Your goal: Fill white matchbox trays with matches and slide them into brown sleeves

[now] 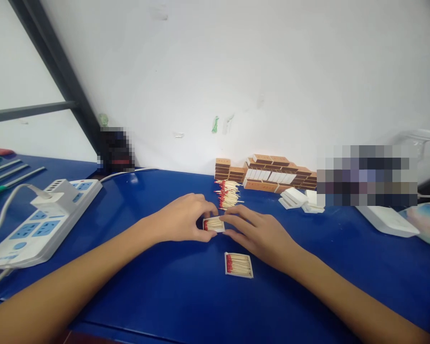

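Between my hands on the blue tabletop lies a small white matchbox tray [220, 229] filled with red-headed matches. The thumb and fingers of my left hand [186, 220] close round its left end. At the right end, the thumb and fingertips of my right hand [261, 234] grip its edges. Just behind the hands is a loose heap of matches [230, 195], most with their red heads to the left. Nearer to me, a second filled matchbox tray [239, 265] lies flat, apart from both hands.
Brown matchboxes [267, 186] are stacked along the wall, with white trays [296, 197] in front of them to the right. A white power strip [46, 229] with a plugged-in charger and cables sits at left. Green-handled rods [14, 177] lie behind it.
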A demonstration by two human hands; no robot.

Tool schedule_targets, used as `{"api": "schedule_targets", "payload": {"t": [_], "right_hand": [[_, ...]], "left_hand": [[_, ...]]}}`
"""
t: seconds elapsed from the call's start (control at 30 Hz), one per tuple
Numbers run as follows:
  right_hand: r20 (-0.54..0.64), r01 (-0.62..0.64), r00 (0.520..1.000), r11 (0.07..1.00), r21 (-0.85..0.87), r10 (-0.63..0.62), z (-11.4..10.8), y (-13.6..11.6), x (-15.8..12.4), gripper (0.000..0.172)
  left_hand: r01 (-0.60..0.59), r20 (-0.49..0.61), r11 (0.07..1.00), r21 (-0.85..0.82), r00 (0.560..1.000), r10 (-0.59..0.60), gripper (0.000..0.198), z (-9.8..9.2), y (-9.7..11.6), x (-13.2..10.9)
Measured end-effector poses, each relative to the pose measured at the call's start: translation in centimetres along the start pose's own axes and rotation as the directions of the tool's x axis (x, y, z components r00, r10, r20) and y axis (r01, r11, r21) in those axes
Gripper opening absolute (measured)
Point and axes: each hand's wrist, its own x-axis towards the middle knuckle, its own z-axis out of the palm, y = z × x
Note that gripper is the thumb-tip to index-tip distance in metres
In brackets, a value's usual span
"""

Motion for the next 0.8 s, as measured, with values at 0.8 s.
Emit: {"api": "schedule_targets", "payload": {"t": [0.8], "right_hand": [[0.106, -0.491, 0.863, 0.769, 0.409, 0.495, 0.8, 2.9, -0.8, 0.020]], "left_hand": [[-0.058, -0.168, 0.982, 0.181, 0.982, 0.089, 0.055, 3.0, -0.9, 0.5]]}}
